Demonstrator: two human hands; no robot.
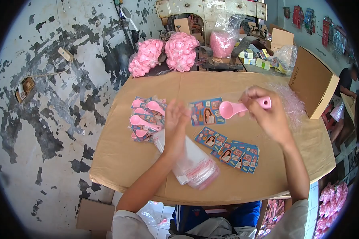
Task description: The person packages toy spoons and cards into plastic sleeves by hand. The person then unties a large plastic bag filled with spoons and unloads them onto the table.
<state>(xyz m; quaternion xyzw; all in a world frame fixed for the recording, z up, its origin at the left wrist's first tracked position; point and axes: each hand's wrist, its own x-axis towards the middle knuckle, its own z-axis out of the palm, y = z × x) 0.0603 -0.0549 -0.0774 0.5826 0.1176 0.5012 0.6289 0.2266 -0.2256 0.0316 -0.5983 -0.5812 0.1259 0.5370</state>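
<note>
A pink plastic scoop (233, 108) is in my right hand (264, 113), its bowl pointing left and the fingers closed around its handle. My left hand (177, 121) is raised over the table, its fingers smeared by motion, so its grip is unclear. Just right of those fingers is a blue printed card (207, 112). Below my left hand lies a stack of clear plastic bags (193, 165). To its left, packed sets of pink scoops with cards (145, 119) form a pile. Several loose cards (230, 153) overlap in front of my right hand.
Bags of pink scoops (181, 51) and a bag of pink shreds (223, 43) stand behind the brown-covered table (119, 167). An open cardboard box (313, 81) sits at the right edge beside loose shreds (289, 101). Another person (345, 85) is at far right.
</note>
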